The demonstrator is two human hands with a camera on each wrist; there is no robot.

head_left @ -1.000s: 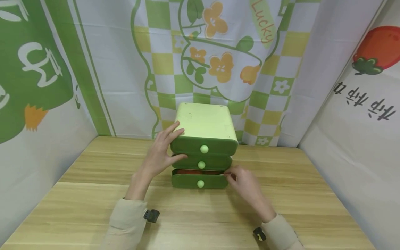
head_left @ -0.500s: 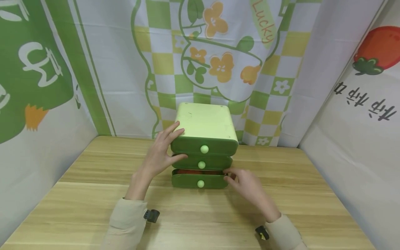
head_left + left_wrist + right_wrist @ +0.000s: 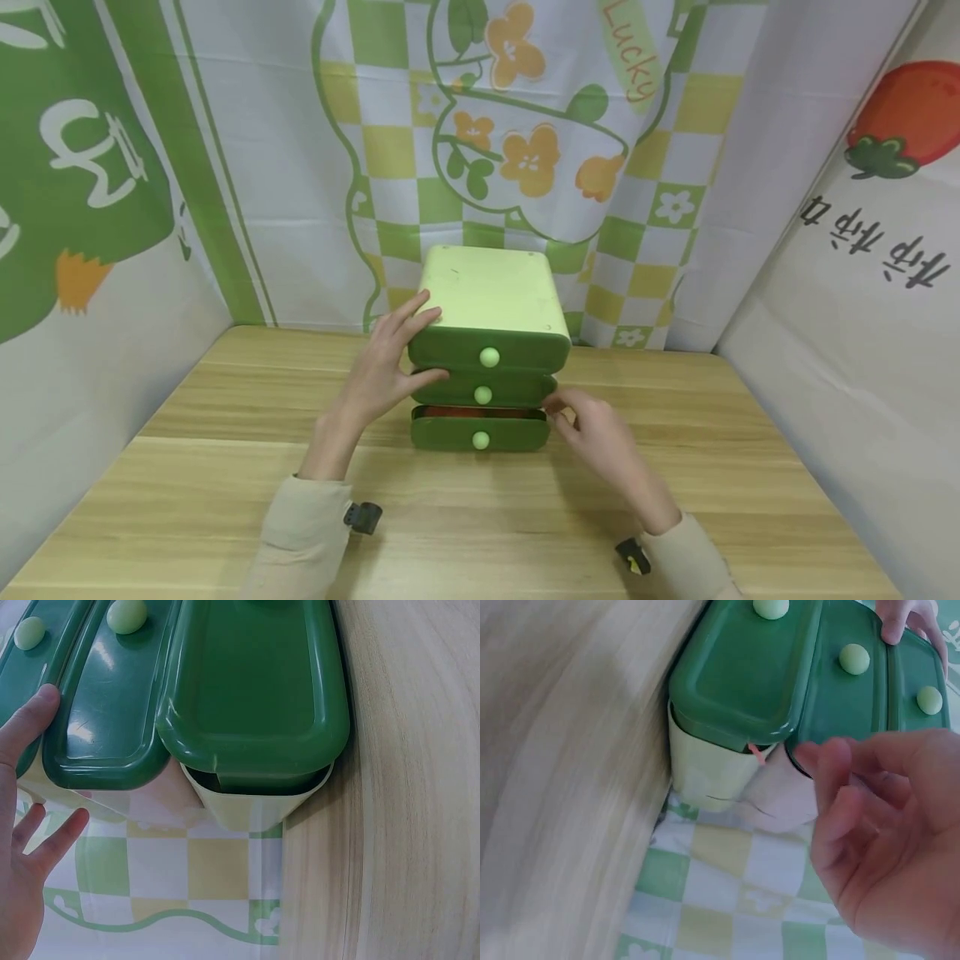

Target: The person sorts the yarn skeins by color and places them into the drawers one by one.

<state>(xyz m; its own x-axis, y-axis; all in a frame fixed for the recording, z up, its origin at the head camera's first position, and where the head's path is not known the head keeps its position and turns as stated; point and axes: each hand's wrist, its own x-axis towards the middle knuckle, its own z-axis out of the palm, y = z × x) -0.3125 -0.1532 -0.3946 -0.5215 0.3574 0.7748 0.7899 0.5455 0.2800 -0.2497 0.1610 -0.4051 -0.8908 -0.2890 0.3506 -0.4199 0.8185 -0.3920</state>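
Note:
A small cabinet [image 3: 491,287] with a pale green top has three dark green drawers with round light green knobs. The bottom drawer [image 3: 442,434] is pulled out slightly, and something red [image 3: 468,412] shows in its gap. A small orange-red strip [image 3: 757,753] pokes out at that drawer's corner in the right wrist view. My left hand [image 3: 378,371] rests spread on the cabinet's left side, its thumb against the middle drawer [image 3: 525,387]. Beside the drawers' right ends is my right hand [image 3: 596,433], fingers loosely bent, with nothing visible between them.
The cabinet stands on a wooden table [image 3: 480,517] towards its back edge. Behind it hangs a patterned checkered cloth [image 3: 397,158]. White printed walls [image 3: 847,300] close in both sides.
My right hand has shifted a little to the right, away from the bottom drawer's corner. The left hand and cabinet stay in place, and the bottom drawer keeps its narrow gap.

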